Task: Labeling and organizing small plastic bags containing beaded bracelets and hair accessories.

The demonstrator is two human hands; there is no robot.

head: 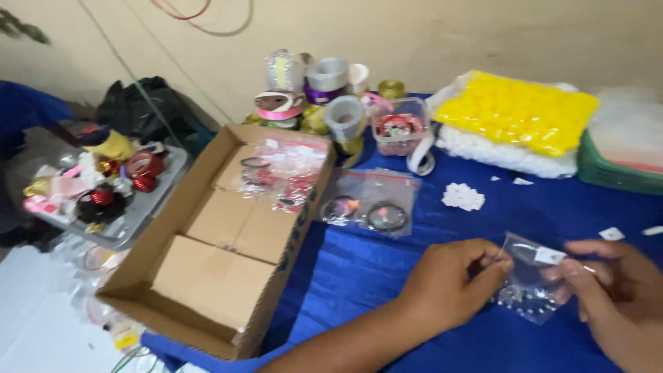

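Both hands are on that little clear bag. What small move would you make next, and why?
Probably pinch the small clear bag along its top edge to press it shut. The left hand and right hand both grip it near the top, something small already sits inside, and similar filled bags lie beside the cardboard box.

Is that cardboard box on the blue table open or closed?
Open. The cardboard box has its top flaps folded out, so its inside shows, with a few small clear packets lying at its far end.

Surface: table under a blue cloth [359,269]
On it: cardboard box [207,276], ribbon spools [324,97], yellow foam pack [518,114], clear bags [373,204]
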